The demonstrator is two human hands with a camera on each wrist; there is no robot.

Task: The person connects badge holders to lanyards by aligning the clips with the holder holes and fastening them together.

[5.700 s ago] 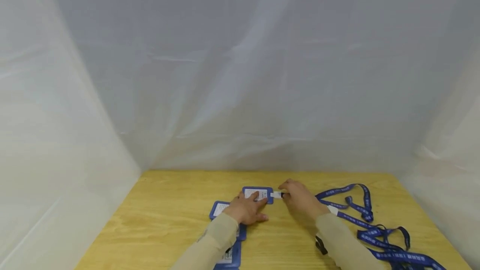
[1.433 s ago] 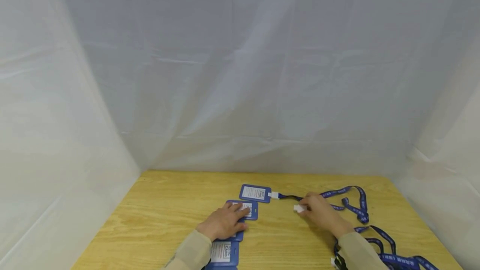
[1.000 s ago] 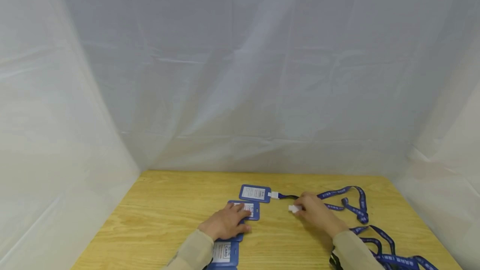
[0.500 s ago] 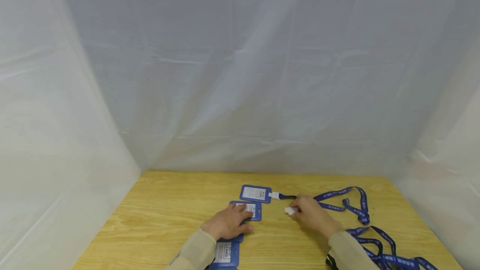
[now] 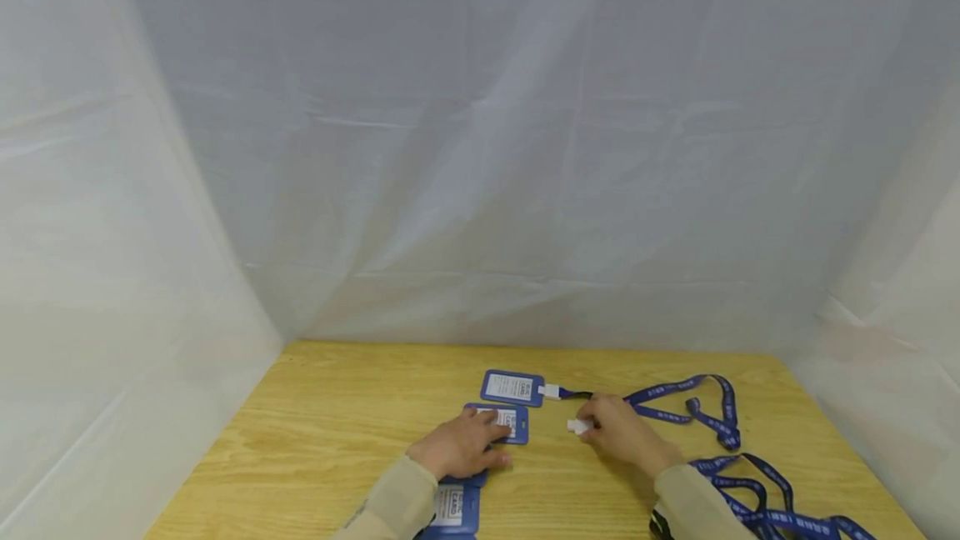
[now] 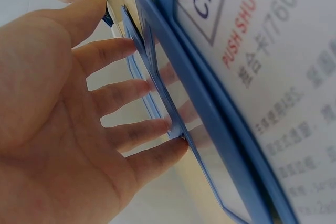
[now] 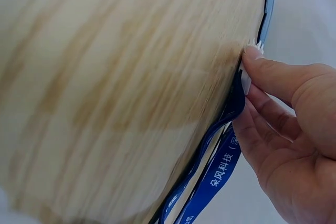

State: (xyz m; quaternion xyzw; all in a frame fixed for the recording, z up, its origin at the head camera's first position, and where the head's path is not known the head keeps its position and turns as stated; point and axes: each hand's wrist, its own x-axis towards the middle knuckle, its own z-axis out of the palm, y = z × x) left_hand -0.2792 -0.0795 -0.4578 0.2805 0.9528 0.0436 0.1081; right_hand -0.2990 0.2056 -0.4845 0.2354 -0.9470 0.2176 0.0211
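Note:
In the head view my left hand (image 5: 463,442) rests with spread, fairly straight fingers on a blue card holder (image 5: 521,425) that has a white card inside. The left wrist view shows those fingertips (image 6: 157,126) touching the holder's face. To the right, my right hand (image 5: 626,436) pinches the white clip (image 5: 579,426) of a blue lanyard between thumb and fingers. A small gap separates this clip from the holder's slotted end. From the pinch, the printed lanyard strap (image 7: 223,166) runs away in the right wrist view.
Farther back lies another card holder (image 5: 512,387), joined by its white clip (image 5: 550,392) to a lanyard (image 5: 726,402). Nearer the front are more card holders (image 5: 453,508), partly under my left hand. Tangled lanyards (image 5: 787,519) lie at the right of the wooden table (image 5: 337,407).
Both hands have left the far card holder and its clip for the nearer holder and another clip. Lately the left hand slid the holder slightly right, while the right hand brought the clip left.

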